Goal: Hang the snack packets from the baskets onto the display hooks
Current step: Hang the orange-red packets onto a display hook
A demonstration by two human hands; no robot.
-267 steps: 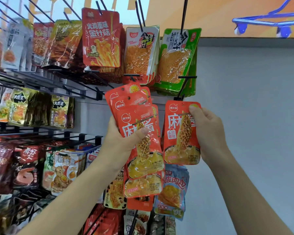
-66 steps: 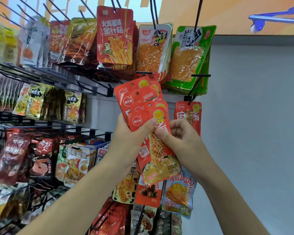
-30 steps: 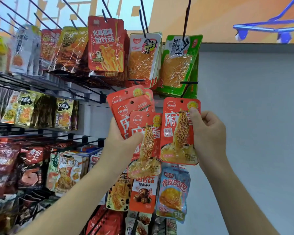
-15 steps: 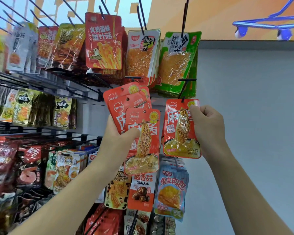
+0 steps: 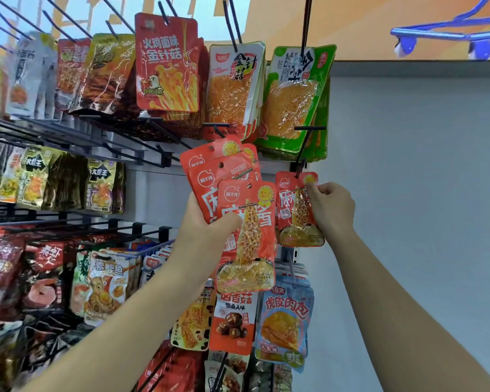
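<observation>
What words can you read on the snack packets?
"火鸡面味 金针菇": top red packet
"金针菇": white packet
"酱": front orange packet
"素鲍鱼": lower-left packet
"卤香菇": low red packet
"虎皮肉包", "爽": blue packet
Small print and the far-left packets are too blurred to read.

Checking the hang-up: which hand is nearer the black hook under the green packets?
Right. The right hand pinches the orange packet at the hook tip, just below-right of it. The left hand holds a packet stack farther left.

Two bare forearms [image 5: 153,304], bare hands [image 5: 334,212]
</observation>
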